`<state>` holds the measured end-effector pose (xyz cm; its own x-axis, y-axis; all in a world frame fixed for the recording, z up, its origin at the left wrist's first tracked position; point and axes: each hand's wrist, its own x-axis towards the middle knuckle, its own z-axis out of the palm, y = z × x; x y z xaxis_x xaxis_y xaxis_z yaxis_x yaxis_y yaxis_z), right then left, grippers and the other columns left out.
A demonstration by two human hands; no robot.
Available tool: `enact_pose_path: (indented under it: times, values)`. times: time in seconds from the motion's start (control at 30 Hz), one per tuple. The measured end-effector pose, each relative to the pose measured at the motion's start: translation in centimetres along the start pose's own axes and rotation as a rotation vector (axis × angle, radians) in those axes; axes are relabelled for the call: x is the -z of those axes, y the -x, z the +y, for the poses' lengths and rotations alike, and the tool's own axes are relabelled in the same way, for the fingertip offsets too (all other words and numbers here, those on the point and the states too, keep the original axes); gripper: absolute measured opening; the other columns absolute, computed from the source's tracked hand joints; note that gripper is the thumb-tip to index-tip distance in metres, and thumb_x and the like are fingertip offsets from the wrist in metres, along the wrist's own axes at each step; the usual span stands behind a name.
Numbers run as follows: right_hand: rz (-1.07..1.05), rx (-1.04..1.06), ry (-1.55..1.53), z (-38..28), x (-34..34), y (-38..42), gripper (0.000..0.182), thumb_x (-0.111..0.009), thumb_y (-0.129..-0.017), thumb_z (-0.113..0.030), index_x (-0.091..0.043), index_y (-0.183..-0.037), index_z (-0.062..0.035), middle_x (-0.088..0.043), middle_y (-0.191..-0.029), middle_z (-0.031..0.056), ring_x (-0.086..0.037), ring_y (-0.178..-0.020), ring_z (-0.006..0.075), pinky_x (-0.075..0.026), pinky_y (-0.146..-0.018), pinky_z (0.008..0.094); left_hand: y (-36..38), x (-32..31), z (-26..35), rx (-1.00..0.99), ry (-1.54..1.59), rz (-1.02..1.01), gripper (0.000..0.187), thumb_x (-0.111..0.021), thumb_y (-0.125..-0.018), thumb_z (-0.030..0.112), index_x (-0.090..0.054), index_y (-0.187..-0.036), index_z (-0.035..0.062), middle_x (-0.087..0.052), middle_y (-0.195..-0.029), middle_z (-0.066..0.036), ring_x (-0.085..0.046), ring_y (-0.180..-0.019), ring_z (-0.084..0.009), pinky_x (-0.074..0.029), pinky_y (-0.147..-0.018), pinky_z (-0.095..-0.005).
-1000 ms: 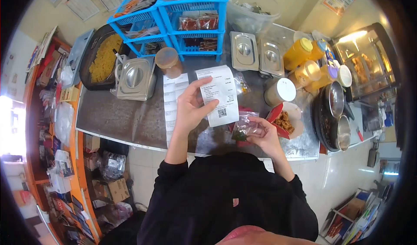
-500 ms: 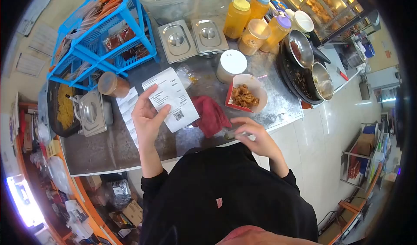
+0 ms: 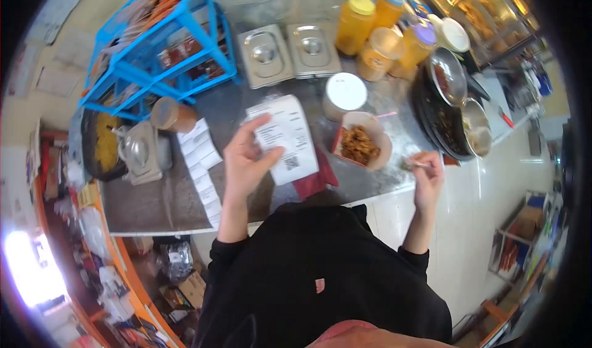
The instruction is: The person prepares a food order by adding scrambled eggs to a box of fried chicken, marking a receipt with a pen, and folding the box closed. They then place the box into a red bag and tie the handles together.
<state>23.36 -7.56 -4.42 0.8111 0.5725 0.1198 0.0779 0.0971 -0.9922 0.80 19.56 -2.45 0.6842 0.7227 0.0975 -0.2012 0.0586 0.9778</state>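
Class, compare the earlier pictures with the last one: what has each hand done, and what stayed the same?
The right hand has carried the small plastic bag from in front of the body out to the right, beside the red food box. The left hand still holds the receipt up. The box stays on the counter.

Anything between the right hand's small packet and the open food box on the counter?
Nothing visible. The right hand holds the small packet just right of the food box, with only bare counter between them. The left hand holds the receipt farther left.
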Motion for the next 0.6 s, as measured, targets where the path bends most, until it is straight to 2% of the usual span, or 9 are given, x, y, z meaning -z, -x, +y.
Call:
enact_pose_path:
  times: [0.03,0.07,0.13,0.17,0.2,0.27,0.37,0.47,0.6]
  values:
    - [0.084,-0.030,0.055,1.3,0.9,-0.4,0.018,-0.045,-0.077,0.006,-0.050,-0.089,-0.0061,-0.055,-0.077,0.0048,-0.049,-0.068,0.0089,-0.041,-0.063,0.0227,0.0,0.0,0.0,0.023,0.007,-0.004,0.056,-0.066,-0.073,-0.014,-0.050,-0.126,-0.0022,-0.056,-0.118,-0.012,-0.057,-0.106,-0.0175,-0.051,-0.084,-0.0288]
    - [0.073,-0.232,0.065,0.7,1.1,-0.7,0.028,-0.039,-0.074,0.007,-0.050,-0.096,-0.0054,-0.052,-0.073,0.0041,-0.045,-0.061,0.0063,-0.038,-0.055,0.0211,-0.1,-0.1,0.0,0.045,0.021,-0.015,0.056,-0.066,-0.073,-0.013,-0.050,-0.125,-0.0021,-0.056,-0.118,-0.012,-0.057,-0.106,-0.0174,-0.052,-0.083,-0.0286]
    - [-0.107,-0.331,0.249,4.0,2.0,-1.0,0.036,-0.042,-0.074,0.007,-0.050,-0.107,-0.0061,-0.054,-0.079,0.0025,-0.045,-0.050,0.0064,-0.036,-0.047,0.0187,-0.2,-0.2,0.1,0.056,0.010,-0.024,0.057,-0.066,-0.073,-0.014,-0.048,-0.126,-0.0027,-0.055,-0.119,-0.013,-0.057,-0.108,-0.0190,-0.050,-0.089,-0.0313]
    - [-0.299,-0.367,0.398,5.3,2.5,-1.0,0.046,-0.050,-0.075,0.004,-0.047,-0.119,-0.0061,-0.054,-0.088,0.0015,-0.048,-0.057,0.0074,-0.039,-0.051,0.0203,-0.2,-0.2,0.1,0.063,0.008,-0.034,0.057,-0.066,-0.073,-0.014,-0.047,-0.126,-0.0030,-0.055,-0.120,-0.013,-0.056,-0.109,-0.0198,-0.048,-0.092,-0.0327]
    - [-0.492,-0.127,0.590,7.6,3.1,-0.9,0.056,-0.064,-0.075,-0.002,-0.044,-0.127,-0.0049,-0.053,-0.099,0.0035,-0.056,-0.079,0.0146,-0.046,-0.067,0.0263,-0.2,-0.3,0.2,0.069,0.008,-0.033,0.057,-0.066,-0.073,-0.014,-0.048,-0.126,-0.0030,-0.055,-0.120,-0.013,-0.056,-0.109,-0.0198,-0.048,-0.092,-0.0329]
    - [-0.454,-0.093,0.522,9.4,1.4,-0.7,0.074,-0.079,-0.067,-0.010,-0.041,-0.130,-0.0032,-0.052,-0.113,0.0076,-0.051,-0.108,0.0218,-0.043,-0.090,0.0338,-0.2,-0.5,0.6,0.079,0.009,-0.029,0.056,-0.065,-0.074,-0.014,-0.048,-0.126,-0.0030,-0.056,-0.119,-0.013,-0.056,-0.109,-0.0200,-0.048,-0.092,-0.0333]
    - [-0.436,-0.050,0.381,9.1,-1.0,-1.8,0.087,-0.086,-0.060,-0.015,-0.039,-0.132,-0.0015,-0.047,-0.124,0.0116,-0.043,-0.121,0.0248,-0.037,-0.100,0.0365,0.0,-0.3,0.7,0.062,0.028,-0.028,0.056,-0.065,-0.073,-0.013,-0.049,-0.126,-0.0028,-0.056,-0.118,-0.012,-0.056,-0.109,-0.0200,-0.049,-0.092,-0.0334]
    - [-0.423,0.008,0.362,9.1,-2.6,-2.6,0.092,-0.088,-0.056,-0.015,-0.038,-0.132,-0.0011,-0.046,-0.125,0.0118,-0.045,-0.118,0.0247,-0.037,-0.100,0.0362,0.3,0.0,0.5,0.042,0.049,-0.026,0.056,-0.066,-0.073,-0.013,-0.049,-0.126,-0.0023,-0.056,-0.118,-0.012,-0.055,-0.110,-0.0197,-0.049,-0.091,-0.0330]
    - [-0.385,0.016,0.386,14.3,-1.7,-2.1,0.087,-0.086,-0.060,-0.016,-0.038,-0.130,0.0000,-0.046,-0.123,0.0120,-0.046,-0.117,0.0246,-0.038,-0.100,0.0366,0.6,0.7,0.6,0.033,0.032,-0.004,0.056,-0.067,-0.073,-0.013,-0.051,-0.125,-0.0014,-0.053,-0.121,-0.012,-0.054,-0.111,-0.0186,-0.052,-0.089,-0.0316]
